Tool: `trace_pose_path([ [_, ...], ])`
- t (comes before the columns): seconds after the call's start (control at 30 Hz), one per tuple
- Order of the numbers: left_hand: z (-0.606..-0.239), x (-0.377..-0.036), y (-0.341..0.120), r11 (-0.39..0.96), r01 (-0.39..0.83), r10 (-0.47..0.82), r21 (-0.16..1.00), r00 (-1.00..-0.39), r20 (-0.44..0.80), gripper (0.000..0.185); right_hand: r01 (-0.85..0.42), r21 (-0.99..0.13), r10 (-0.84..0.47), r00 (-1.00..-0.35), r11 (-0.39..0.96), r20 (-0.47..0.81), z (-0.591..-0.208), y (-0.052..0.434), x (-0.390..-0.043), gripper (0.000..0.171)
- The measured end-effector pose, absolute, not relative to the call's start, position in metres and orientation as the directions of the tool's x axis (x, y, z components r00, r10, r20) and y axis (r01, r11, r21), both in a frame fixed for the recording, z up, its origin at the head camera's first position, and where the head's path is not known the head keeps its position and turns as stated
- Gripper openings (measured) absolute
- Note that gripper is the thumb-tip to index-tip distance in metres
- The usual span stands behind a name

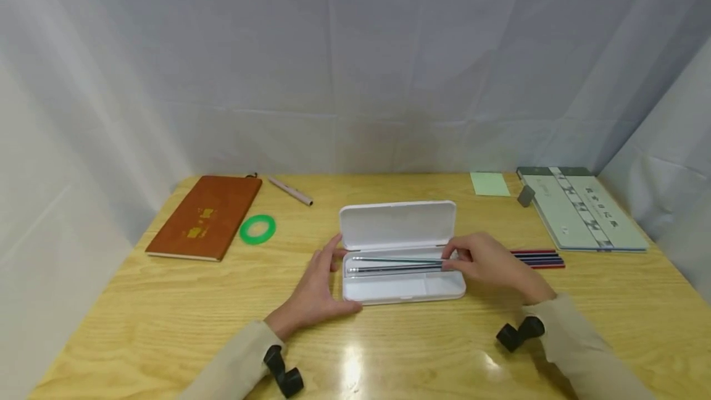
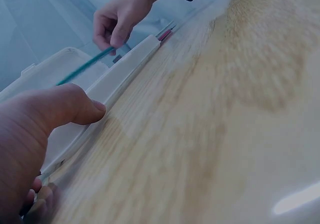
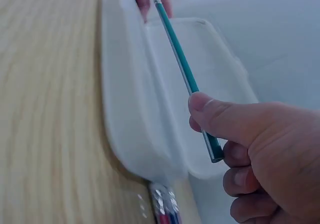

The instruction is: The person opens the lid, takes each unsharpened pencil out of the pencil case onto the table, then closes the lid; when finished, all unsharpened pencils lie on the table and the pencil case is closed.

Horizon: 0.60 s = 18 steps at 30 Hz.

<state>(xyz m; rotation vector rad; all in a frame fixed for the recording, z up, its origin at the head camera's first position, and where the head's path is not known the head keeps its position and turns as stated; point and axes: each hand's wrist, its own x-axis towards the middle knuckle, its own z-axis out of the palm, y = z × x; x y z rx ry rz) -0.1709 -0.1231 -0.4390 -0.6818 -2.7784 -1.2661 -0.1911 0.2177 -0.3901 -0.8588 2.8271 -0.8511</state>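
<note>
A white pencil case (image 1: pixel 383 289) stands on the table with its lid (image 1: pixel 397 225) raised. My left hand (image 1: pixel 315 294) holds its left end, thumb at the front edge and fingers towards the back. Between thumb and fingers, my right hand (image 1: pixel 482 261) pinches a green pencil (image 3: pixel 179 51) near one end, above the right part of the case. In the head view the pencil lies lengthwise over the back compartment. Dark pencils (image 1: pixel 383 269) lie in that compartment; their right ends are hidden by the right hand.
Red and blue pencils (image 1: pixel 541 258) lie right of the case. Further right are a pale green book (image 1: pixel 577 215), a grey eraser (image 1: pixel 525 195) and sticky notes (image 1: pixel 490 184). A brown notebook (image 1: pixel 194 221), green tape roll (image 1: pixel 244 234) and pen (image 1: pixel 291 191) lie left.
</note>
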Motion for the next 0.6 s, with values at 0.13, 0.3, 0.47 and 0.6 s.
trace_pose_path([
  [0.13,-0.438,-0.172,-0.123,0.573,0.392,0.385,0.719,-0.904,0.186,0.121,-0.489,-0.521,-0.488,-0.860,0.700,0.153,-0.387,0.244,-0.187,0.008],
  [0.3,-0.436,-0.172,-0.126,0.571,0.389,0.375,0.723,-0.907,0.192,0.121,-0.496,-0.488,-0.460,-0.865,0.718,0.202,-0.393,0.285,-0.177,0.004],
  [0.47,-0.437,-0.171,-0.127,0.576,0.389,0.380,0.719,-0.906,0.187,0.122,-0.523,-0.440,-0.452,-0.852,0.730,0.263,-0.402,0.326,-0.160,0.008],
  [0.6,-0.438,-0.171,-0.126,0.573,0.388,0.385,0.722,-0.905,0.181,0.122,-0.500,-0.384,-0.410,-0.863,0.776,0.295,-0.408,0.356,-0.146,0.017],
])
